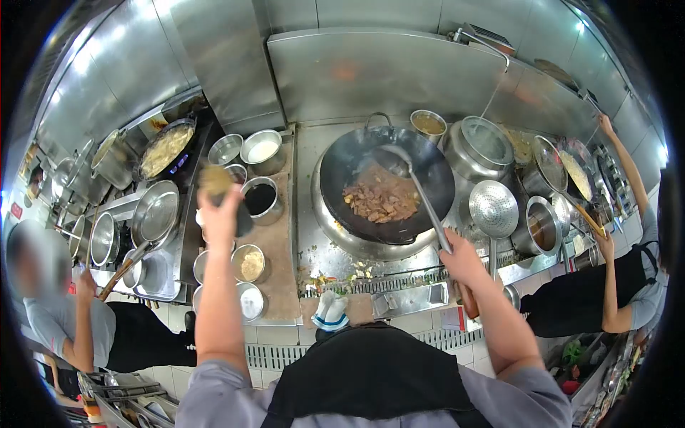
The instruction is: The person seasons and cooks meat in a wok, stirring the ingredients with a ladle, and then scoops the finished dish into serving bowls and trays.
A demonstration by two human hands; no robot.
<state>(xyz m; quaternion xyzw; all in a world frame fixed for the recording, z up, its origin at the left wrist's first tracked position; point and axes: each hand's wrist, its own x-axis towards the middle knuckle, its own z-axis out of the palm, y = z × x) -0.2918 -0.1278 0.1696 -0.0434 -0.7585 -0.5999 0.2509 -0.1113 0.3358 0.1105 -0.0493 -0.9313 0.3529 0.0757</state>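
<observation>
Looks mid-cook, judging by contents of wok (435,165). Done: meat (383,201) in, cut small, browned over most visible faces. Faint haze over wok, so likely hot. Left: can't tell from a single view. All meat seen within near reach inside wok; can't judge doneness inside the pieces.

Meat: loose reddish-brown heap, roughly mid-wok, biased to near side. Looks moist, uneven edges, pieces partly overlapping. Dark wok wall bare around heap. Wok seated on round steel ring (325,207), at centre of stove.

Right hand (464,261): narrow grip, closed around ladle (422,196) handle, wooden end below fist. Ladle head inside wok at far edge of heap; can't tell contents.

Left hand (217,212): raised, well apart from wok, above cups at left. Appears wrapped around tan item (214,180), too blurred to identify. Just beside: dark cup (270,215). Nearer body: powder cup (262,277). Right of wok: strainer (494,209), unheld.
</observation>
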